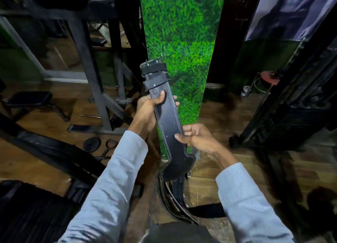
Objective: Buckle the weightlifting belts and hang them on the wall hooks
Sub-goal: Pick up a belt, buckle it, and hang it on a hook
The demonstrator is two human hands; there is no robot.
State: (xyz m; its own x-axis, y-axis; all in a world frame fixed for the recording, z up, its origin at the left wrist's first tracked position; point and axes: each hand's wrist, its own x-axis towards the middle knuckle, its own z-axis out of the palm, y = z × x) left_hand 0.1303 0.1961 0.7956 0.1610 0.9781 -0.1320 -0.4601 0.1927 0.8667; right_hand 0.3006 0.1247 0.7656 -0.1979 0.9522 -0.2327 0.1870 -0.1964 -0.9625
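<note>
A black leather weightlifting belt (168, 122) stands upright in front of me, its metal buckle (152, 64) and loops at the top. My left hand (148, 109) grips the narrow strap just below the loops, thumb on the front. My right hand (196, 136) pinches the right edge of the wide part lower down. The belt's lower end curves down toward my lap, where another dark belt (173, 197) lies on the floor. No wall hooks are in view.
A column covered in green grass print (180, 32) rises right behind the belt. A grey steel machine frame (91, 78) and a black bench (29, 98) stand left. A weight stack machine (300, 115) and a red stool (269, 78) stand right. A small plate and handle (98, 146) lie on the wooden floor.
</note>
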